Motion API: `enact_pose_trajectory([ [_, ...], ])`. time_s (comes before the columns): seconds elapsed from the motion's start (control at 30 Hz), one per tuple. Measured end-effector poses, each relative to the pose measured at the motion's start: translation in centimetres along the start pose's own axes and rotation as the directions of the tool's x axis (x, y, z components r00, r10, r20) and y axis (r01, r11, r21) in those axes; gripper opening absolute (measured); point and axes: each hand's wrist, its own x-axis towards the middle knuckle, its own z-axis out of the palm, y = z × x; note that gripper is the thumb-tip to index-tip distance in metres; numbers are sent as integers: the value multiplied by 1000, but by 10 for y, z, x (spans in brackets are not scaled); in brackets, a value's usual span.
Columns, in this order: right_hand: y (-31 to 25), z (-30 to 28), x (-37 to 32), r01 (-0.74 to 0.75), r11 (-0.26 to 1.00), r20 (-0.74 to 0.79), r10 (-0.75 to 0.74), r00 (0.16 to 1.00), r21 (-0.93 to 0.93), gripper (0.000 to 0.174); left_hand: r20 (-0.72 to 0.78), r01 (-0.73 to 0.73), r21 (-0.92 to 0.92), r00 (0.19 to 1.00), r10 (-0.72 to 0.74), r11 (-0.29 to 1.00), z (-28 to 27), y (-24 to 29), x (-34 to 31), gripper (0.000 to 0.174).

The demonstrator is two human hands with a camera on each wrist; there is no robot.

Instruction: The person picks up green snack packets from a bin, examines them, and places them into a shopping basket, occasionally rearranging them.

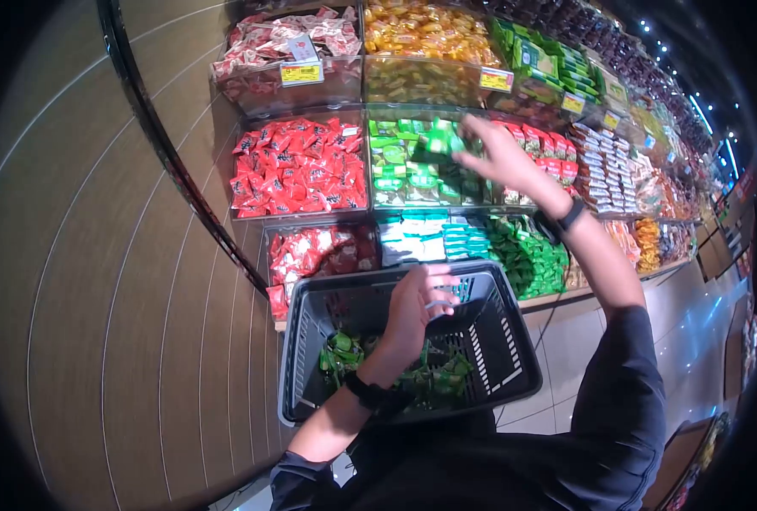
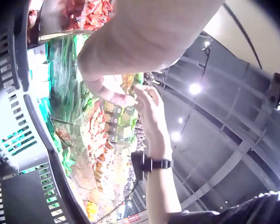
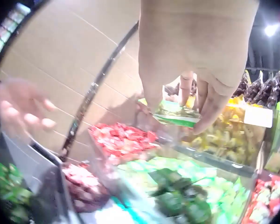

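Note:
Above the bin of green packets [image 1: 395,162], my right hand [image 1: 498,153] pinches a green and white packet [image 1: 440,136]. The right wrist view shows that packet [image 3: 177,114] between thumb and fingers of the right hand [image 3: 191,60], over the green bin. My left hand [image 1: 412,311] is over the dark basket [image 1: 527,358] with bent, parted fingers and no item visible in it; it appears blurred at the left of the right wrist view [image 3: 23,107]. Several green packets [image 1: 442,375] lie in the basket.
Red packets [image 1: 298,166] fill the bin to the left, yellow ones [image 1: 430,34] the bin behind. White-and-blue packets [image 1: 412,238] and dark green ones [image 1: 523,255] lie in the front row. A wood-look panel [image 1: 97,255] stands at the left.

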Motion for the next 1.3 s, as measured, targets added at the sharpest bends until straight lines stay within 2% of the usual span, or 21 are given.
enact_pose_trajectory([
  [0.07,51,23,45,117,993,13,-116,993,-19,35,32,1,13,999,-2,1000,1,0,-2,39],
  [0.1,73,33,60,72,997,75,-69,995,-35,35,64,21,45,998,-24,999,2,0,-3,39],
  [0.2,114,71,84,87,991,62,-81,995,-101,33,102,20,89,994,-29,996,3,0,-9,38],
  [0.4,120,101,91,52,957,114,-20,993,-284,21,98,35,44,994,-39,998,-3,2,-10,33],
  [0.47,128,106,94,112,926,136,-66,988,-360,20,103,37,38,994,-41,999,-1,3,-12,32],
  [0.5,126,105,95,194,885,102,-166,981,-424,18,109,35,34,993,-38,999,1,3,-13,31],
  [0.53,122,105,97,194,885,106,-164,981,-423,18,108,37,30,993,-41,999,3,4,-14,31],
  [0.6,119,104,102,108,942,154,-61,986,-317,19,110,20,66,994,-27,998,6,6,-16,30],
  [0.63,130,106,108,164,962,231,-113,966,-216,26,110,21,65,994,-28,998,8,6,-16,30],
  [0.67,142,107,114,164,963,232,-113,966,-215,26,107,21,70,994,-29,997,9,6,-16,31],
  [0.73,136,107,120,36,988,375,23,927,-150,35,95,23,75,995,-30,997,9,6,-17,31],
  [0.77,134,104,122,3,986,429,68,901,-164,37,100,20,75,995,-27,997,8,5,-17,32],
  [0.8,134,108,123,3,987,429,69,901,-163,37,109,18,74,994,-26,997,8,4,-17,33],
  [0.9,134,106,118,-119,980,488,185,853,-162,49,141,7,26,990,-10,1000,5,2,-14,35],
  [1.0,126,96,102,-112,970,459,202,865,-216,55,154,-11,37,988,5,999,4,0,-11,37],
  [1.03,123,94,102,-120,937,484,276,830,-329,49,134,2,31,991,-6,1000,7,2,-13,38],
  [1.13,122,107,81,-180,946,423,284,861,-269,47,156,-28,28,987,24,999,8,3,-15,39],
  [1.2,123,105,81,-219,937,445,324,835,-273,50,200,-32,24,979,26,999,6,-2,-11,38],
  [1.27,107,97,88,-193,911,447,352,822,-364,54,196,-51,19,979,47,998,6,1,-12,37],
  [1.3,90,88,95,-252,885,488,432,759,-391,59,206,-61,19,977,55,998,7,3,-13,36],
])
